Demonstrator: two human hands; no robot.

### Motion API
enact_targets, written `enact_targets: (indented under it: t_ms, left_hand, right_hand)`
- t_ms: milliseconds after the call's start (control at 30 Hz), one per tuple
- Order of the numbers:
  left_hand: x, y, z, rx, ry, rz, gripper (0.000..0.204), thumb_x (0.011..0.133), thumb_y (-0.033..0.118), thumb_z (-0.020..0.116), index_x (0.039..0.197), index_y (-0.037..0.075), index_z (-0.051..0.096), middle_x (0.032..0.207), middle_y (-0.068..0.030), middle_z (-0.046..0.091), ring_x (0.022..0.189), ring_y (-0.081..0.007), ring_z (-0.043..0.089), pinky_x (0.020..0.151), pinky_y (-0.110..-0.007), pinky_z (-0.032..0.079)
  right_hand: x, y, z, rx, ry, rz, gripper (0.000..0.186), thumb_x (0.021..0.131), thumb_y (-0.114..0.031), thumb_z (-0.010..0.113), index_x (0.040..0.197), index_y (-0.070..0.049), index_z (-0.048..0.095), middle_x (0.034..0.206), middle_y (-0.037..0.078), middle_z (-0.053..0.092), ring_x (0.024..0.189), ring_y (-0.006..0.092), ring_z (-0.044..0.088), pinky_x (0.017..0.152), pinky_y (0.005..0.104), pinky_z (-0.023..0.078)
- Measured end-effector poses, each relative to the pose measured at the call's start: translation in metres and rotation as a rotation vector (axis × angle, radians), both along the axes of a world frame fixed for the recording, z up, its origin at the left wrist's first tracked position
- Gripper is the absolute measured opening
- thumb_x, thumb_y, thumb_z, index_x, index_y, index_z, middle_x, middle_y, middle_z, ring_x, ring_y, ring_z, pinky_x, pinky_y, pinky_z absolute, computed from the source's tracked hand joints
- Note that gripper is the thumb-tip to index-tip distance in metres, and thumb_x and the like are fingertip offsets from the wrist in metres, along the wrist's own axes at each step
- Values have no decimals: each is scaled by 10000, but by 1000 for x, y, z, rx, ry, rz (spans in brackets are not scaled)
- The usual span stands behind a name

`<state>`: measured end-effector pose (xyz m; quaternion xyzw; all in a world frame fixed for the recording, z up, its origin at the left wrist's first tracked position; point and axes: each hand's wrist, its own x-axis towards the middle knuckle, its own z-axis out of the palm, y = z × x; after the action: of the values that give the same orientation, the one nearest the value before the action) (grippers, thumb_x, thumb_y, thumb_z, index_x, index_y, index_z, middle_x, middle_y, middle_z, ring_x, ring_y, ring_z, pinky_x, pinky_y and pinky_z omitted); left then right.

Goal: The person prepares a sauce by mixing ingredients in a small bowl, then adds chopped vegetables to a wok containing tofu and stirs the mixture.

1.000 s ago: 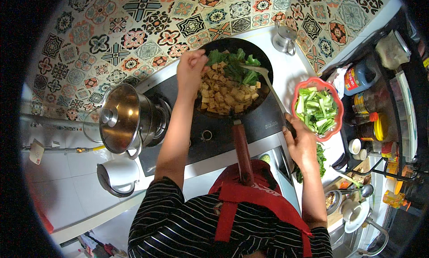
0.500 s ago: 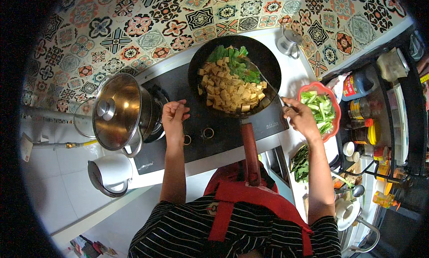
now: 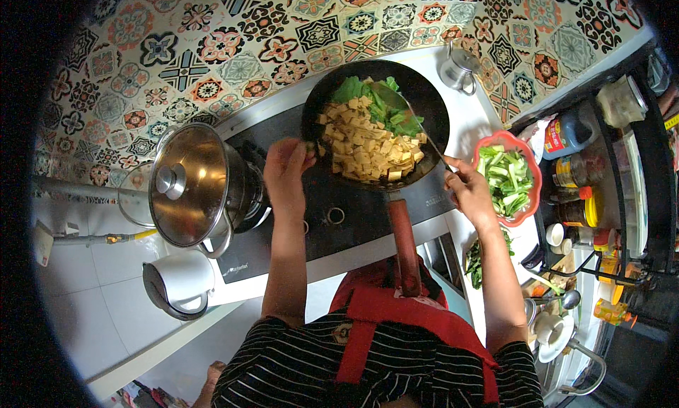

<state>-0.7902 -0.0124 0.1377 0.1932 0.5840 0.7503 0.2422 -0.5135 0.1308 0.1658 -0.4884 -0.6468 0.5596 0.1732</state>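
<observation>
A black wok [image 3: 434, 104] with a red-brown handle [image 3: 404, 238] stands on the dark cooktop. Diced tofu-like cubes [image 3: 368, 146] fill its near and left part, with green leaves [image 3: 353, 90] behind them. My right hand [image 3: 469, 192], right of the wok, grips the thin handle of a spatula [image 3: 433, 143]; its blade lies over the greens. At the wok's left rim is my left hand [image 3: 287, 175], its fingertips pinched together. Whatever they hold, if anything, I cannot make out.
A lidded steel pot [image 3: 191, 185] stands left, with a white kettle [image 3: 180, 281] nearer me. Right are a pink bowl of chopped green stems [image 3: 506, 178], dark leaves [image 3: 479, 263] and a rack [image 3: 619, 167] of jars and bottles. A small metal pitcher [image 3: 460, 70] stands behind.
My left hand has moved up and right to the wok's rim. The spatula blade now shows more plainly over the greens. The whole view has shifted slightly.
</observation>
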Motion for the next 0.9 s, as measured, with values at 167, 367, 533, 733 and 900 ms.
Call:
enact_targets:
  t_ms: [167,367,533,733,900]
  left_hand:
    - [5,86,12,-304,564,-198,270,799,105,627,1060,81,565,983,-98,626,883,-207,619,722,-315,517]
    - [-4,74,-5,-286,893,85,263,796,65,626,1052,82,570,1220,-122,480,944,-223,599,752,-328,516]
    - [-7,4,-34,-252,442,108,193,852,65,587,1045,69,580,1036,-76,585,883,-165,604,745,-282,498]
    - [6,-45,-44,-360,457,71,186,853,37,581,1038,54,586,959,-47,611,827,-133,597,723,-254,483]
    - [9,-65,-48,-366,384,56,188,855,34,580,1043,50,587,949,-41,620,812,-111,586,691,-241,468]
  right_hand:
    - [7,1,-6,68,-114,19,326,866,-131,564,1183,-58,566,920,100,646,758,133,578,718,259,464]
    - [-17,-6,37,891,-330,220,379,795,-113,607,1172,-146,579,863,140,611,635,308,598,583,371,492]
    - [-57,12,50,1213,-665,489,425,778,-91,556,1196,-171,545,885,99,558,719,278,612,591,366,520]
    - [-55,22,38,1412,-740,584,451,757,-58,514,1196,-158,544,879,72,539,771,255,602,604,335,526]
    - [-27,16,58,1334,-842,524,461,756,-57,522,1200,-175,560,892,72,548,733,252,602,604,332,523]
